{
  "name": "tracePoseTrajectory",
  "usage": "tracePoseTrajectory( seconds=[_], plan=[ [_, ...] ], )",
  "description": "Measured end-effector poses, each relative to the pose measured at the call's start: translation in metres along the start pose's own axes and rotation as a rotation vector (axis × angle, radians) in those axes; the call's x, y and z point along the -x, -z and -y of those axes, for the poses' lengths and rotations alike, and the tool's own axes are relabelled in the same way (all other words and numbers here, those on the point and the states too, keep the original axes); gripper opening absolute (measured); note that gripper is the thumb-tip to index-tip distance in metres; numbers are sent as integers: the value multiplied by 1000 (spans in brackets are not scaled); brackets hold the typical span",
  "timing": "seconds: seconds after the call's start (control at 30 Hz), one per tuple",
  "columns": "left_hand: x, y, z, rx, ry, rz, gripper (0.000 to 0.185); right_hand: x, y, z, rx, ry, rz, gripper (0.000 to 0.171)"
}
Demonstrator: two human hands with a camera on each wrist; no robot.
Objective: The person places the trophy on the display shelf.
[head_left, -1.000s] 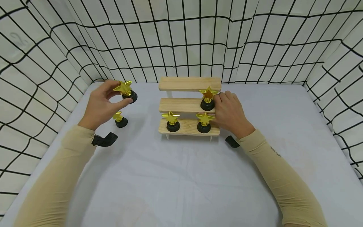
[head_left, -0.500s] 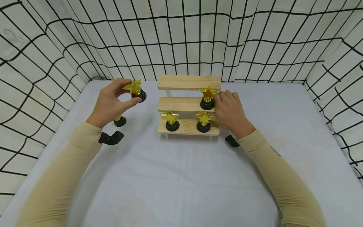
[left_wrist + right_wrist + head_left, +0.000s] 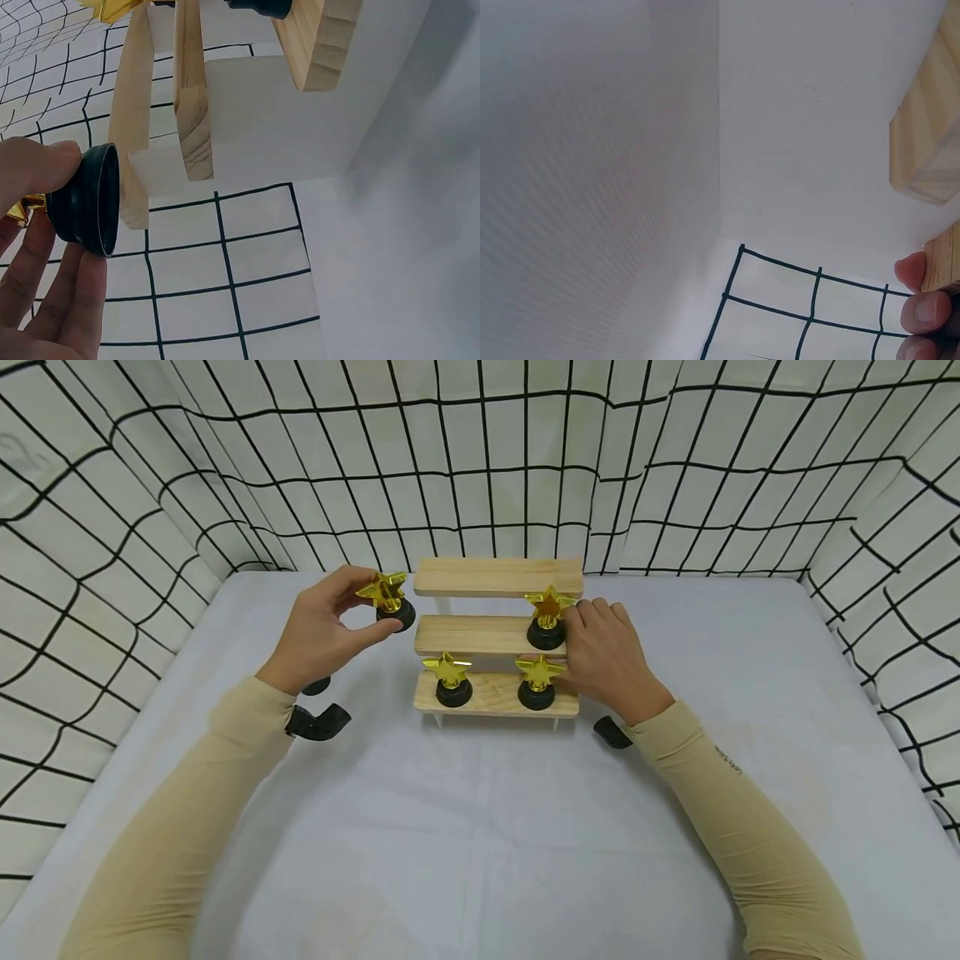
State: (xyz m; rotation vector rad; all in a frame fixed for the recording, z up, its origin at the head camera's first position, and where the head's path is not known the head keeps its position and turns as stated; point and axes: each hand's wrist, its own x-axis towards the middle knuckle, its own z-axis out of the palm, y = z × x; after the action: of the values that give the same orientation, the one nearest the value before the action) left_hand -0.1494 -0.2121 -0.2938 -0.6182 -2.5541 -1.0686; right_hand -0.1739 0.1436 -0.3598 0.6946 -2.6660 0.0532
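Note:
My left hand point(image 3: 326, 631) pinches a gold star trophy point(image 3: 386, 592) by its black round base point(image 3: 88, 199), thumb on one side and fingers on the other. It hangs tilted in the air just left of a three-step wooden display stand point(image 3: 472, 635). My right hand point(image 3: 611, 656) grips the right end of the stand's middle shelf, its fingertips point(image 3: 926, 311) at the board's end. Beside those fingers a star trophy point(image 3: 546, 622) stands on the middle shelf. The bottom shelf carries two more, a left trophy point(image 3: 453, 681) and a right trophy point(image 3: 537, 683).
Behind my left wrist, a black base point(image 3: 317, 686) shows on the white cloth point(image 3: 465, 827), the rest of it hidden. The top shelf point(image 3: 498, 577) bears nothing. Black wire grid point(image 3: 487, 468) encloses the back and sides. A black wrist mount point(image 3: 318, 723) juts below my left wrist.
My left hand has carried its trophy rightward, close to the stand, and now covers most of the trophy on the cloth. My right hand stays on the stand.

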Motion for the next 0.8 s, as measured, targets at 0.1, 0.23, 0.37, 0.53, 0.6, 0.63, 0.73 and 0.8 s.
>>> tracePoseTrajectory(
  seconds=[0.1,0.23,0.37,0.53,0.6,0.63,0.73,0.8],
  plan=[
    [-2,-4,0,7,-13,13,50,0,0,0,-1,-1,9,77],
    [-5,-8,0,20,-11,31,51,0,0,0,-3,-1,8,76],
    [-7,-11,-1,38,1,46,52,0,1,0,-5,-2,5,75],
    [-9,-16,-3,70,27,69,51,1,1,-1,-2,-5,3,75],
    [-10,-18,-3,86,26,75,51,1,0,-1,0,-2,-6,76],
    [-11,-20,-3,89,29,79,51,1,0,-1,4,0,-11,77],
    [-11,-24,-3,98,38,90,51,1,0,-2,11,7,-22,78],
    [-11,-26,-4,106,48,99,50,1,-1,-2,15,9,-23,79]
  ],
)
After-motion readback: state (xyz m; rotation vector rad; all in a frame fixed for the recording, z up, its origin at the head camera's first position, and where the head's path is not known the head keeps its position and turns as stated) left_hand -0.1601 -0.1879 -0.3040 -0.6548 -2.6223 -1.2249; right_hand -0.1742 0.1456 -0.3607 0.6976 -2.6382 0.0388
